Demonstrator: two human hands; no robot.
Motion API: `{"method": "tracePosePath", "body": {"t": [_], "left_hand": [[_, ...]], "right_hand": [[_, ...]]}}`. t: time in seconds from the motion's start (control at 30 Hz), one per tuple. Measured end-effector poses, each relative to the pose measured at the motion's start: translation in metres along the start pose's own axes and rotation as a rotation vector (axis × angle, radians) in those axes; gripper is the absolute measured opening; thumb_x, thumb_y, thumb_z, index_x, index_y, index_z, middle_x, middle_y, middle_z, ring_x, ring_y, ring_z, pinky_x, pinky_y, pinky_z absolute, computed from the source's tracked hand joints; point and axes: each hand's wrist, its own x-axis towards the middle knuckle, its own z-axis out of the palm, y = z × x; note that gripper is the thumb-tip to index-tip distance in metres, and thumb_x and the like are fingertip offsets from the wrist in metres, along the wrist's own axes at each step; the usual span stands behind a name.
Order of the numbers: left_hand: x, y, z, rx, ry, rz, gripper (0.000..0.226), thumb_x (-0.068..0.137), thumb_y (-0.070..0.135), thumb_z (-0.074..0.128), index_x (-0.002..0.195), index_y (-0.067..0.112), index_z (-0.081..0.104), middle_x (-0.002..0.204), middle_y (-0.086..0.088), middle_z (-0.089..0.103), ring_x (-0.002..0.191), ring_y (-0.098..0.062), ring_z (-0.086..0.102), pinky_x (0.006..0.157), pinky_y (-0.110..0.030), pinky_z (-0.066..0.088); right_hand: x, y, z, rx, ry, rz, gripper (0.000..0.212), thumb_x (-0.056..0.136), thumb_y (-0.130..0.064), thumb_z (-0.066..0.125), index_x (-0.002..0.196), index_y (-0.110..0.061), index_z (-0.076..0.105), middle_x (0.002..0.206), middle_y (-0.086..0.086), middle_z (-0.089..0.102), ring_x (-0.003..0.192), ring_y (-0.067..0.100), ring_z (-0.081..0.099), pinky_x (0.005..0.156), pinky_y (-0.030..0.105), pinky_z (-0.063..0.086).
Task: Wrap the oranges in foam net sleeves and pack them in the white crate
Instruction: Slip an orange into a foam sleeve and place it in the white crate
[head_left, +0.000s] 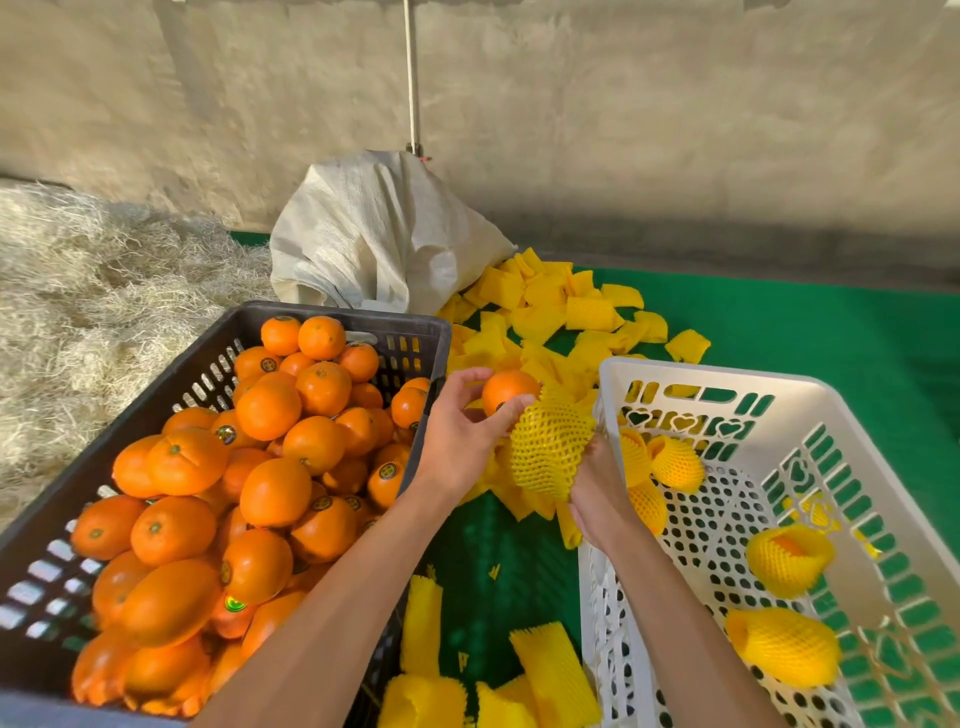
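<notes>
Between the crates, left hand (460, 426) fingers pinch an orange (509, 388); right hand (597, 483) grips the foam sleeve (550, 447).

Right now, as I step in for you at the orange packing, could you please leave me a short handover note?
Left hand: holds a bare round orange at the mouth of the sleeve.
Right hand: grips a stretched yellow foam net sleeve from below.
Dark slotted plastic crate, left: heaped with unwrapped oranges.
White perforated plastic crate, right: about five wrapped oranges along its far end and right side.
Spare flat yellow sleeves: strewn on the green mat.
Done: a few packed.
Left: sleeve this orange, pack it, then work through the heap.
</notes>
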Motion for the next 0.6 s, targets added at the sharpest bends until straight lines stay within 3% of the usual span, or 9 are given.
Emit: {"method": "tracePosePath", "body": {"t": [0.1, 0.17, 0.2, 0.27, 0.33, 0.4, 0.47, 0.53, 0.6], "left_hand": [[-0.002, -0.008, 0.001, 0.098, -0.128, 0.052, 0.028, 0.095, 0.044, 0.063, 0.113, 0.024, 0.071, 0.107, 0.006, 0.073, 0.100, -0.009, 0.069, 0.086, -0.028, 0.054], [-0.004, -0.010, 0.002, 0.122, -0.264, -0.047, 0.046, 0.103, 0.057, 0.043, 0.082, 0.026, 0.069, 0.081, 0.013, 0.066, 0.080, -0.002, 0.064, 0.084, -0.024, 0.047], [-0.005, -0.010, 0.002, 0.120, -0.335, -0.149, 0.058, 0.102, 0.068, 0.033, 0.081, 0.028, 0.070, 0.081, 0.015, 0.067, 0.083, 0.002, 0.064, 0.088, -0.023, 0.044], [-0.005, -0.012, -0.001, 0.082, -0.438, -0.280, 0.059, 0.089, 0.088, 0.029, 0.116, 0.052, 0.069, 0.122, 0.031, 0.066, 0.117, 0.015, 0.056, 0.107, -0.022, 0.036], [-0.006, -0.013, 0.000, 0.019, -0.530, -0.322, 0.078, 0.080, 0.089, 0.051, 0.148, 0.051, 0.045, 0.151, 0.026, 0.049, 0.139, 0.000, 0.047, 0.117, -0.040, 0.039], [-0.006, -0.014, 0.004, -0.041, -0.608, -0.275, 0.075, 0.083, 0.062, 0.076, 0.148, 0.040, 0.045, 0.140, 0.015, 0.062, 0.126, -0.012, 0.062, 0.098, -0.050, 0.057], [-0.006, -0.014, 0.007, -0.072, -0.617, -0.213, 0.065, 0.085, 0.034, 0.085, 0.141, 0.029, 0.053, 0.125, 0.002, 0.070, 0.112, -0.024, 0.070, 0.087, -0.054, 0.061], [-0.005, -0.014, 0.006, -0.055, -0.581, -0.163, 0.053, 0.086, 0.027, 0.084, 0.134, 0.025, 0.061, 0.117, -0.004, 0.072, 0.103, -0.027, 0.071, 0.079, -0.053, 0.062], [-0.005, -0.016, 0.004, -0.025, -0.560, -0.131, 0.040, 0.089, 0.036, 0.080, 0.127, 0.029, 0.066, 0.107, 0.003, 0.074, 0.091, -0.015, 0.071, 0.066, -0.038, 0.059]], "right_hand": [[0.001, -0.003, -0.003, 0.062, -0.006, 0.053, 0.038, 0.075, -0.041, 0.080, 0.111, -0.031, 0.075, 0.115, 0.006, 0.076, 0.109, 0.027, 0.072, 0.093, 0.047, 0.058], [0.002, -0.001, -0.005, 0.052, -0.026, 0.085, 0.031, 0.089, -0.030, 0.075, 0.119, -0.023, 0.072, 0.119, 0.009, 0.075, 0.111, 0.028, 0.071, 0.094, 0.045, 0.059], [0.002, 0.001, -0.007, 0.045, -0.033, 0.105, 0.030, 0.094, -0.024, 0.071, 0.123, -0.020, 0.070, 0.120, 0.009, 0.075, 0.113, 0.028, 0.071, 0.095, 0.045, 0.059], [0.004, 0.003, -0.008, 0.080, -0.018, 0.149, 0.032, 0.098, -0.020, 0.068, 0.130, -0.014, 0.067, 0.121, 0.009, 0.074, 0.115, 0.029, 0.070, 0.100, 0.047, 0.056], [0.004, 0.003, -0.010, 0.152, 0.010, 0.159, 0.031, 0.099, -0.015, 0.066, 0.130, -0.009, 0.065, 0.118, 0.012, 0.075, 0.111, 0.030, 0.071, 0.097, 0.046, 0.057], [0.004, 0.001, -0.010, 0.227, 0.040, 0.169, 0.024, 0.101, -0.006, 0.061, 0.124, -0.008, 0.064, 0.112, 0.016, 0.075, 0.100, 0.027, 0.075, 0.084, 0.039, 0.063], [0.003, 0.000, -0.011, 0.262, 0.053, 0.192, 0.025, 0.100, -0.003, 0.059, 0.125, -0.005, 0.060, 0.112, 0.022, 0.073, 0.094, 0.028, 0.076, 0.077, 0.037, 0.064], [0.001, -0.003, -0.010, 0.300, 0.009, 0.197, 0.036, 0.098, -0.006, 0.061, 0.132, 0.001, 0.057, 0.119, 0.029, 0.068, 0.100, 0.035, 0.072, 0.077, 0.041, 0.063], [-0.002, -0.010, -0.011, 0.326, -0.077, 0.217, 0.049, 0.091, -0.019, 0.064, 0.135, 0.001, 0.057, 0.125, 0.031, 0.066, 0.108, 0.039, 0.069, 0.081, 0.044, 0.062]]}}
